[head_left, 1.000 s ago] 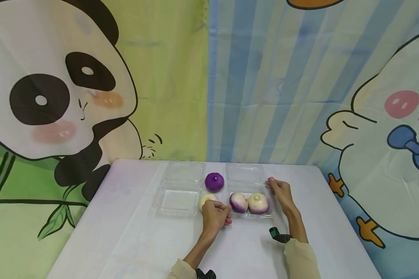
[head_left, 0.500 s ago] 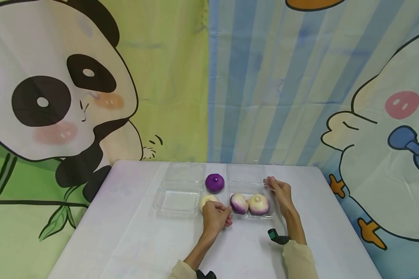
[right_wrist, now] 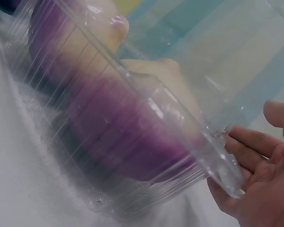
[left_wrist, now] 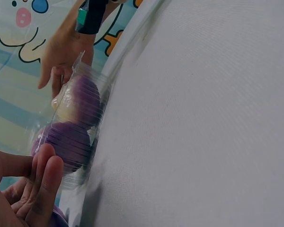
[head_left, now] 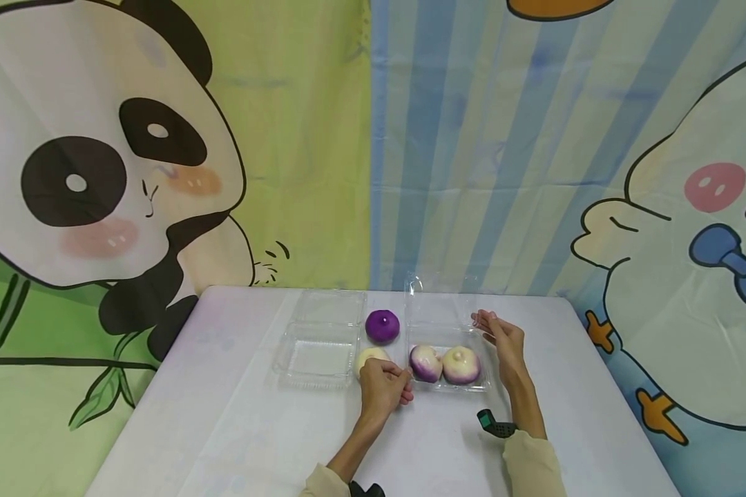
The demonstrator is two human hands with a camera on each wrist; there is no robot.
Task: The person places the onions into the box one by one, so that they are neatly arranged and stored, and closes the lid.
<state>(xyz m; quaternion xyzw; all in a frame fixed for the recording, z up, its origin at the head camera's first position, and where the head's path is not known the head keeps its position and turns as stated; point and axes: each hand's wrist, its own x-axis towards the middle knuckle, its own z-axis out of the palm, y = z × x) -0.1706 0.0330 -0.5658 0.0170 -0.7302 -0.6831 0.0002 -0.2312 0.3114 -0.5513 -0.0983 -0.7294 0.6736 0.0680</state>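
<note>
A clear hinged plastic box stands on the table with two round purple-and-white bulbs side by side in its base. Its transparent lid is tilted up at the back. My left hand pinches the near left rim of this box, with its fingertips beside the purple bulb in the left wrist view. At the right side, my right hand has its fingers extended by the hinge end, close to or touching the lid. A pale bulb is partly hidden behind my left hand.
To the left, a second clear plastic box lies opened flat with nothing inside. A deep purple bulb sits between the two boxes. Behind the white table hangs a cartoon-printed cloth.
The right box's lid has risen from lying back to standing tilted up. My right hand has lifted slightly and its fingers have spread out. My left hand has stayed put.
</note>
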